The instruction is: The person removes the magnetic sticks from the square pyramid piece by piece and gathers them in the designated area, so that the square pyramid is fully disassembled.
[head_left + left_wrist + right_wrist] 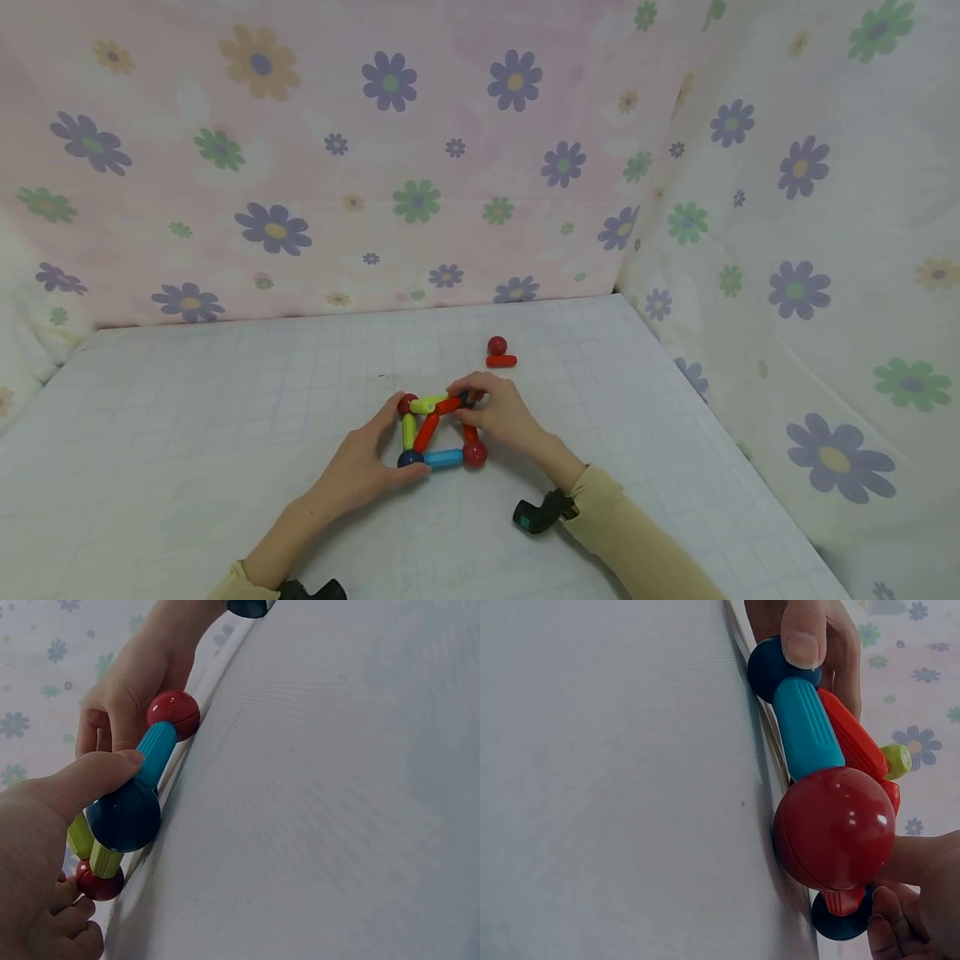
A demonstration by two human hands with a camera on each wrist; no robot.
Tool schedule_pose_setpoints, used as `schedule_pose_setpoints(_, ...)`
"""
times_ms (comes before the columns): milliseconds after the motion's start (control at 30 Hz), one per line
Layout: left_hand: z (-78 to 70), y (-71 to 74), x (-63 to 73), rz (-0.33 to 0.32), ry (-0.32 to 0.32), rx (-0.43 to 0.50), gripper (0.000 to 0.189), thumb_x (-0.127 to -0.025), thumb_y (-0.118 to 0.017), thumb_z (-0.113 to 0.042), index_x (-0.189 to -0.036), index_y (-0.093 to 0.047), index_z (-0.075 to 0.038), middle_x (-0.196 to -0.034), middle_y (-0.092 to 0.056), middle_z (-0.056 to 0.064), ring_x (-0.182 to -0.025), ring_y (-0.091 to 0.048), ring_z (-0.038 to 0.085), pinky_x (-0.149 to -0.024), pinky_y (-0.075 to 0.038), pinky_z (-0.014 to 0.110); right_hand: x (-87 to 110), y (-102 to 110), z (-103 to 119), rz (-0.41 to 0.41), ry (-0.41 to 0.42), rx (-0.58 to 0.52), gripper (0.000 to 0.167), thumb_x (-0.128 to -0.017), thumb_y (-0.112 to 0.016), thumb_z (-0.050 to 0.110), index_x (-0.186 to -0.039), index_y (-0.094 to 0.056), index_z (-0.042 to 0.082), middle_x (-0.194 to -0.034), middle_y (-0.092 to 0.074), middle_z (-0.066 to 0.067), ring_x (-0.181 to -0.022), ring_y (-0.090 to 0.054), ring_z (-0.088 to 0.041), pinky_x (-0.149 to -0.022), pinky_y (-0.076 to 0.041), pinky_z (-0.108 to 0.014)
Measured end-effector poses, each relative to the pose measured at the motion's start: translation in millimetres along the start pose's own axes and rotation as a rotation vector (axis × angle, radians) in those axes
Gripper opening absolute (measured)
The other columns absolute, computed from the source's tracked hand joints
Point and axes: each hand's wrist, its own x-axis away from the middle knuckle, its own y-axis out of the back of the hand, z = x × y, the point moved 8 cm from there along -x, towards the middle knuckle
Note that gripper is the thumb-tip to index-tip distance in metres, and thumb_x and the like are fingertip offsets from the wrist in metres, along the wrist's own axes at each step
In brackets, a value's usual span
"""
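Note:
A frame of magnetic rods and balls lies on the table between both hands. My left hand [360,467] grips its left side, thumb on the front dark blue ball [124,817] and fingers round the back red ball [407,404]. At the back right corner my right hand [506,415] pinches another dark blue ball [842,919], partly hidden by the fingers. A light blue rod [444,458] runs along the front to a red ball [474,453]. Red rods [426,433] and a yellow-green rod [422,407] lean together over the middle, with no ball where they meet.
Beyond the right hand, a loose red ball [497,345] stands behind a short red rod [501,361]. The white table [187,433] is bordered by flowered cloth [322,167] at the back and sides. Dark wrist mounts [543,511] sit at the sleeves.

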Motion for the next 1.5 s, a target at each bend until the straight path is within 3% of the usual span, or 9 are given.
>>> schedule_pose_setpoints(300, -0.2, 0.6, 0.6, 0.004, -0.001, 0.001, 0.107, -0.076, -0.082, -0.053, -0.16, -0.026, -0.018, -0.16, -0.037, 0.009, -0.146, -0.036, 0.034, -0.111, -0.038, 0.06, -1.1, -1, 0, 0.006, 0.016, 0.048, 0.026, -0.085, -0.078, 0.005, -0.109, -0.075, 0.014, -0.106, -0.068, 0.002, -0.088, -0.061, -0.015, -0.079, -0.056, -0.027)
schedule_pose_setpoints(667, 2.2, -1.0, 0.5, 0.011, 0.03, -0.012, 0.107, -0.075, -0.082, -0.054, -0.16, -0.026, -0.02, -0.16, -0.037, 0.009, -0.146, -0.037, 0.034, -0.11, -0.039, 0.06, -2.4, 5, -3, 0.015, 0.022, 0.001, 0.025, -0.086, -0.077, 0.006, -0.109, -0.073, 0.017, -0.103, -0.069, 0.005, -0.087, -0.061, -0.014, -0.084, -0.057, -0.036)
schedule_pose_setpoints(967, 2.6, -1.2, 0.3, 0.005, 0.029, -0.02, 0.107, -0.075, -0.083, -0.053, -0.159, -0.026, -0.02, -0.159, -0.039, 0.009, -0.146, -0.038, 0.034, -0.11, -0.04, 0.06, -1.8, 13, -3, 0.015, -0.003, -0.018, 0.027, -0.086, -0.076, 0.004, -0.111, -0.072, 0.013, -0.102, -0.07, 0.002, -0.087, -0.063, -0.013, -0.084, -0.058, -0.035)
schedule_pose_setpoints(1200, 2.0, -0.7, 0.7, 0.005, 0.023, -0.015, 0.107, -0.075, -0.083, -0.053, -0.159, -0.026, -0.02, -0.159, -0.038, 0.009, -0.146, -0.037, 0.034, -0.11, -0.04, 0.059, -3.1, 18, -5, 0.01, 0.045, -0.043, 0.025, -0.085, -0.077, 0.004, -0.109, -0.073, 0.008, -0.099, -0.069, 0.001, -0.086, -0.065, -0.014, -0.082, -0.059, -0.037)
schedule_pose_setpoints(1500, 2.2, -0.8, 0.3, 0.008, 0.016, -0.015, 0.107, -0.076, -0.082, -0.053, -0.16, -0.025, -0.02, -0.16, -0.037, 0.009, -0.146, -0.036, 0.034, -0.111, -0.039, 0.059, -2.7, 25, -20, 0.013, -0.095, -0.061, 0.024, -0.086, -0.079, 0.011, -0.108, -0.071, 0.013, -0.097, -0.07, -0.001, -0.089, -0.067, -0.017, -0.084, -0.057, -0.031)
